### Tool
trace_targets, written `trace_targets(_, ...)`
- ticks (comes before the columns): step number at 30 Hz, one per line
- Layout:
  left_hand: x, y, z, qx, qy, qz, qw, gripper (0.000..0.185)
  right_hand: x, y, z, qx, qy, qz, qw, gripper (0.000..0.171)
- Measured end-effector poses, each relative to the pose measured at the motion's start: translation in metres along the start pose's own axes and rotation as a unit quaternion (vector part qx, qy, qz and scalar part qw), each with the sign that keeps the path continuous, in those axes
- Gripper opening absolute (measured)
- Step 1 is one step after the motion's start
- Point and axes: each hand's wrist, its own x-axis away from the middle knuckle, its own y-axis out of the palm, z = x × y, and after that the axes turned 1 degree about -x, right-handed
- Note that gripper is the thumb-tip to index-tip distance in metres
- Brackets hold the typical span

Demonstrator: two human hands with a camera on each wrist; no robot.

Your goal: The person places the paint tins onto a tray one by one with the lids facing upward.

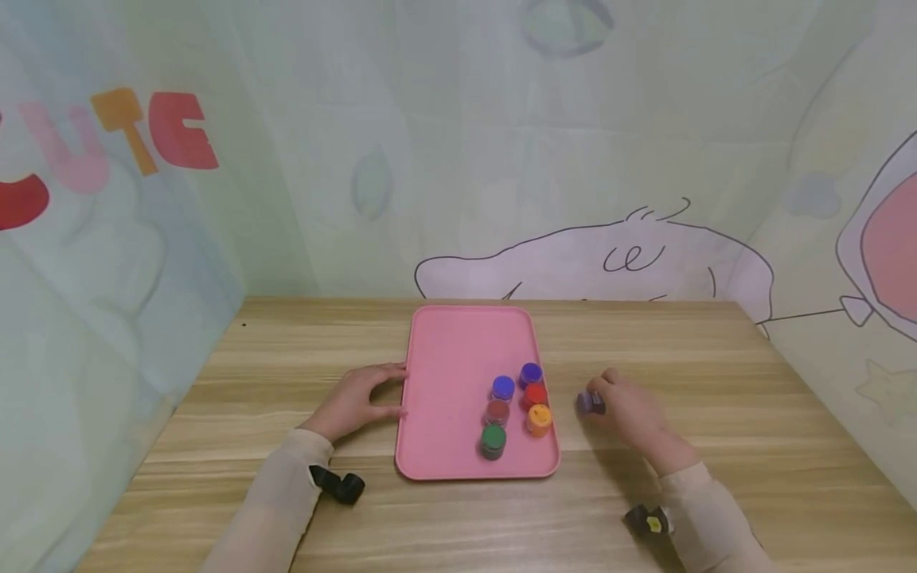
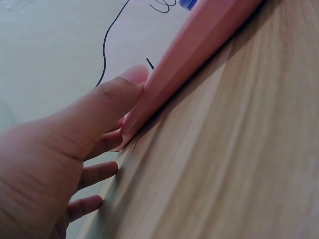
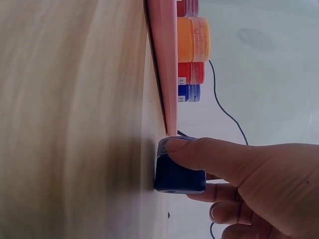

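Observation:
Just right of the pink tray [image 1: 458,350], my right hand [image 1: 630,410] pinches a small dark blue paint jar [image 3: 179,172] between thumb and fingers. The jar is tipped on its side, close over the table, its lid end [image 1: 584,403] toward the tray. On the tray's right half stand several paint jars: two blue [image 1: 503,387], a red [image 1: 534,395], a brownish red [image 1: 497,412], an orange [image 1: 539,419] and a green [image 1: 493,441]. At the tray's left edge, my left hand [image 1: 358,402] touches the rim with thumb and fingertips, fingers spread and loosely bent.
The wooden table [image 1: 286,350] extends on both sides of the tray. Behind it hangs a printed cloth backdrop [image 1: 458,159] with cartoon drawings and letters. A small black device [image 1: 340,485] is worn on the left wrist, another [image 1: 647,520] on the right.

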Motion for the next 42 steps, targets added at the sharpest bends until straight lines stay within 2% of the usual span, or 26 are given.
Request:
trace_targets(25,0.002,-0.001,0.003,-0.001,-0.002,0.002,1.0,0.062,-0.001,-0.006,-0.001,-0.036,0.015,-0.01,0.999,0.031)
trace_targets(42,0.0,-0.001,0.002,-0.001,-0.002,0.0,1.0,0.062,-0.001,-0.008,-0.011,-0.125,0.004,-0.018,0.992,0.028)
